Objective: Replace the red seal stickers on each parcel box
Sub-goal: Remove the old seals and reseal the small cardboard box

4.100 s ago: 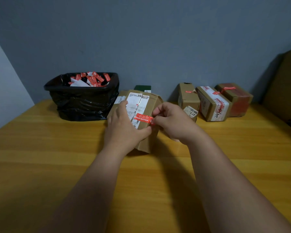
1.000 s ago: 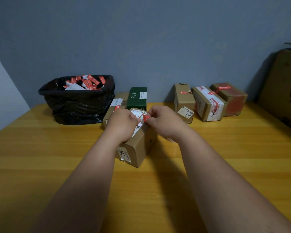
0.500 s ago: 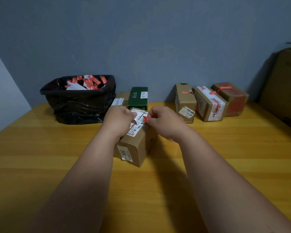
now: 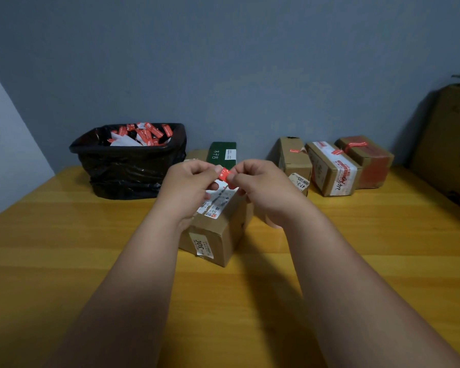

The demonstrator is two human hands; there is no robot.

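A brown parcel box [image 4: 218, 235] with white labels lies on the wooden table [image 4: 64, 261] in front of me. Just above its far end, my left hand [image 4: 187, 187] and my right hand [image 4: 260, 189] both pinch a small red seal sticker [image 4: 224, 174] between thumb and fingertips. The sticker is lifted off the box top. Three more parcels stand at the back right: a tall brown box [image 4: 295, 160], a taped box [image 4: 332, 168] and a reddish box [image 4: 367, 158], each with a red sticker on it.
A bin lined with a black bag [image 4: 128, 163] at the back left holds several used red stickers. A green box [image 4: 222, 155] and another brown box [image 4: 197, 155] stand behind my hands. A large cardboard carton [image 4: 452, 144] stands at the right edge.
The parcel has been laid flat on the table. Both hands have risen from its top, and the red sticker has come up off the box between my fingers.
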